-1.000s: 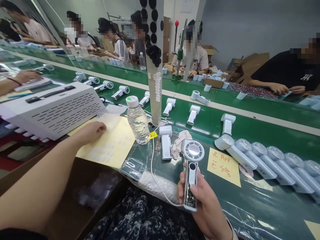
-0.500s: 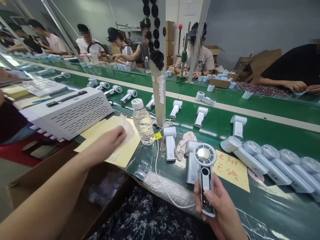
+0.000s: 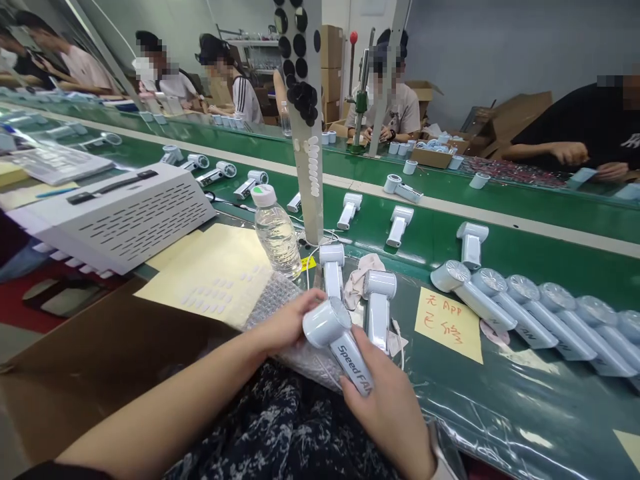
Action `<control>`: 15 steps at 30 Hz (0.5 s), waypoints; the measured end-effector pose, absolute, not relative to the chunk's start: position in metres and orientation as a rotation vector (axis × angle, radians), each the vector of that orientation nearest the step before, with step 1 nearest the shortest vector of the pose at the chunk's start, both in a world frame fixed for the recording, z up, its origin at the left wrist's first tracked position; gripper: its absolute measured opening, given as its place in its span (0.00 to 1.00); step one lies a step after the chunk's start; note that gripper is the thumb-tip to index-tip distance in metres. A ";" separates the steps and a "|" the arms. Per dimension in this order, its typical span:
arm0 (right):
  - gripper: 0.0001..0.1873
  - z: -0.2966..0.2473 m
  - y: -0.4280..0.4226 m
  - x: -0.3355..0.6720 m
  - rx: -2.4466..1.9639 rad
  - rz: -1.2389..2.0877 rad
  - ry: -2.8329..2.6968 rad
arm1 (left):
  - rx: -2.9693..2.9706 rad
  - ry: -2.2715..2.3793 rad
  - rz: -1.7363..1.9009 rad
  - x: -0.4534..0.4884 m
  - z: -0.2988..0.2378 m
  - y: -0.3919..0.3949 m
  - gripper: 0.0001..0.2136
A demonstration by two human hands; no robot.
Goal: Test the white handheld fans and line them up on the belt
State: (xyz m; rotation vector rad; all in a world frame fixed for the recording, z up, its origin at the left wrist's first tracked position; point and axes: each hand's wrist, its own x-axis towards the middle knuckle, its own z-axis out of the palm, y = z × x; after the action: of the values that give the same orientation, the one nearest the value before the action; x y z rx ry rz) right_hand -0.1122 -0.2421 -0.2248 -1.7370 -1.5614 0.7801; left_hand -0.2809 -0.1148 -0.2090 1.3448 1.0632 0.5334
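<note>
In the head view, a light-blue handheld fan point(image 3: 345, 350) with "Speed FAN" lettering is tilted above the table's near edge. My right hand point(image 3: 387, 393) is closed around its handle. My left hand point(image 3: 285, 327) is at the left side of the fan's round head, fingers curled against it and partly hidden behind it. Just beyond the hands, two more handheld fans lie on the table, one point(image 3: 333, 267) behind the held fan's head and another point(image 3: 379, 307) to its right. A crumpled pink cloth point(image 3: 361, 277) lies between those two.
A water bottle point(image 3: 277, 233) and yellow paper point(image 3: 200, 267) with small white pieces stand left, beside a vented white box point(image 3: 130, 217). Bubble wrap point(image 3: 273, 300) lies at the near edge. Rightward are a handwritten note point(image 3: 450, 327) and a row of fans point(image 3: 530, 310). Co-workers sit across the green conveyor point(image 3: 440, 220).
My left hand has come right from the yellow paper to the fan. The fan has been turned so its lettered side shows, and my right hand has moved left and up with it.
</note>
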 end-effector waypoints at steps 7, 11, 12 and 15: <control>0.38 -0.209 -0.232 -0.131 -1.947 0.235 -2.215 | 1.718 1.169 0.600 -0.298 -0.190 -0.114 0.13; 0.36 -0.200 -0.232 -0.135 -1.789 -0.077 -2.444 | 2.364 1.140 0.512 -0.292 -0.173 -0.136 0.17; 0.32 -0.198 -0.230 -0.135 -1.747 -0.078 -2.477 | 2.473 1.079 0.505 -0.289 -0.170 -0.140 0.17; 0.22 -0.193 -0.225 -0.125 -1.722 0.189 -2.374 | 2.743 0.846 0.525 -0.279 -0.164 -0.148 0.17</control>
State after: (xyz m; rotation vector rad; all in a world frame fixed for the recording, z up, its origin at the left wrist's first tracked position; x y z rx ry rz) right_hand -0.1250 -0.2249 -0.1927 -1.7225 -2.3744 0.1891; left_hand -0.2789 -0.1482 -0.1641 2.7429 0.8461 0.5250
